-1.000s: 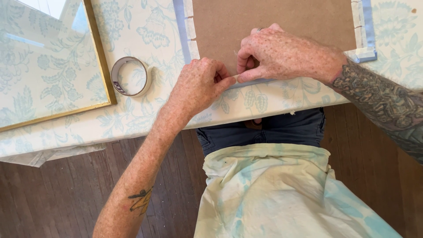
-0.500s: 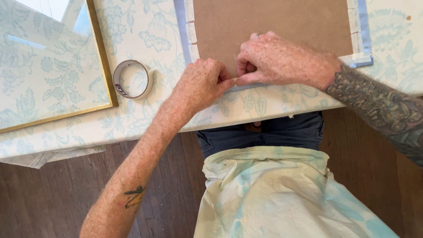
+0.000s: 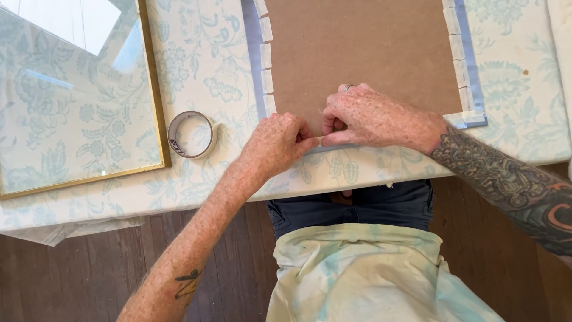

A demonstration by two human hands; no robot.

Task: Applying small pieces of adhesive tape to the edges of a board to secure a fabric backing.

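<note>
While a gold-edged glass frame [image 3: 77, 101] and white tape roll [image 3: 192, 135] lie leftward on the tabletop [image 3: 196, 65], left hand [image 3: 275, 145] and right hand [image 3: 372, 119] pinch tape at the brown backing board [image 3: 357, 53] near edge; best pressed flat, aligned

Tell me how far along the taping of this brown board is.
Done: short tape strips line the brown board's left edge, and more line its right edge. In hand: the left hand and right hand meet at the near edge, pinching something small there, too hidden to identify. Left: the near edge shows no strips; the tape roll lies apart on the floral cloth.
</note>
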